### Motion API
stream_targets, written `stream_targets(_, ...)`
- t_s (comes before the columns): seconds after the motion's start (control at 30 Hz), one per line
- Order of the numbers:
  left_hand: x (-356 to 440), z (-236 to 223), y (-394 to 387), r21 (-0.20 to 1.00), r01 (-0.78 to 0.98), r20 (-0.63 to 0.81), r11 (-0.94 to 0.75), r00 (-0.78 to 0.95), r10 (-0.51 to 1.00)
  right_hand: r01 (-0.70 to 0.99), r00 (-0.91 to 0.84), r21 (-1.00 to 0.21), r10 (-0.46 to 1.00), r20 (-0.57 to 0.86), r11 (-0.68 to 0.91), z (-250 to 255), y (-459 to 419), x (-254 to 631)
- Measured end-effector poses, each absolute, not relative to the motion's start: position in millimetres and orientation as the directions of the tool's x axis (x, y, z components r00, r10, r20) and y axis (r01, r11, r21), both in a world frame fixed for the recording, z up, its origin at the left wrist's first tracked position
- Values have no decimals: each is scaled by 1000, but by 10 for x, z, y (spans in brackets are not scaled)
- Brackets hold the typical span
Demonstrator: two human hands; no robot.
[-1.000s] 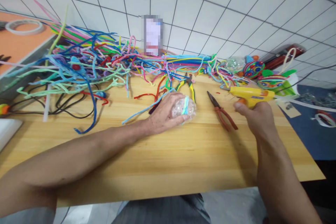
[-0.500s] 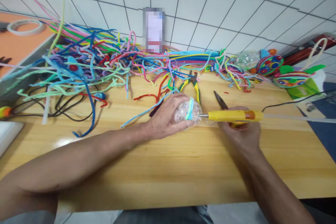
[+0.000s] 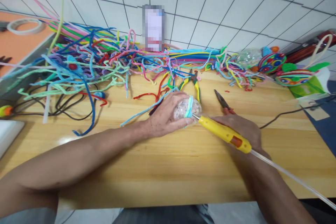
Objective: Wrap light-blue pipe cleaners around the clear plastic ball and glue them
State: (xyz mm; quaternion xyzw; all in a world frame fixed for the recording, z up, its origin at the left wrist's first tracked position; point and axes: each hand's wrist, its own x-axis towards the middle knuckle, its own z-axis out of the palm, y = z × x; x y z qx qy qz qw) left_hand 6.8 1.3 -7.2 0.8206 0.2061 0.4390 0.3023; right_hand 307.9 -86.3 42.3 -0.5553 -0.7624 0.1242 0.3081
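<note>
A clear, rounded plastic ball (image 3: 181, 109) with green and blue pipe cleaner strips around it rests in my left hand (image 3: 165, 113), whose fingers and thumb close on its left side. My right hand (image 3: 240, 127) grips a yellow hot glue gun (image 3: 223, 133), with the handle mostly hidden behind its body. The metal nozzle meets the ball at the blue strip. A clear glue stick (image 3: 286, 173) runs out of the gun's rear toward the lower right. Just behind the ball lie pliers with yellow-green handles (image 3: 197, 91).
Dark-jawed pliers with red handles (image 3: 222, 100) lie beyond my right hand. Tangled pipe cleaners (image 3: 86, 59) line the wall, with a phone (image 3: 153, 28) propped behind them. Decorated fish-like crafts (image 3: 296, 77) sit at the right. Black cables (image 3: 63, 105) lie at the left.
The glue gun has swung so its rear points down to the right, and its nozzle has moved left onto the strip. My left hand and the ball stay nearly still.
</note>
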Motion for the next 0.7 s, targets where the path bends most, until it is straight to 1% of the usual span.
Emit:
stream_targets(0.1, 63, -63, 22, 679, 63, 593, -731, 539, 597, 774, -354, -441, 888, 294, 455, 497, -862, 3133)
stream_targets(0.17, 57, -51, 25, 673, 58, 596, -737, 547, 587, 768, -384, -385, 848, 365, 513, 550, -881, 3106)
stream_targets(0.27, 50, -34, 22, 670, 72, 587, -739, 558, 586, 740, -452, -254, 741, 497, 623, 584, -927, 3028)
stream_targets(0.37, 47, -37, 21, 676, 75, 582, -734, 558, 592, 740, -498, -141, 677, 541, 657, 547, -968, 2998)
stream_targets(0.47, 46, -63, 33, 678, 62, 587, -733, 555, 589, 764, -521, -64, 672, 526, 642, 516, -988, 3007)
stream_targets(0.57, 43, -91, 50, 668, 58, 597, -742, 554, 581, 751, -581, 4, 657, 480, 660, 557, -988, 2989)
stream_targets(0.7, 41, -99, 53, 657, 61, 606, -752, 551, 574, 712, -641, 34, 630, 439, 701, 655, -983, 2931)
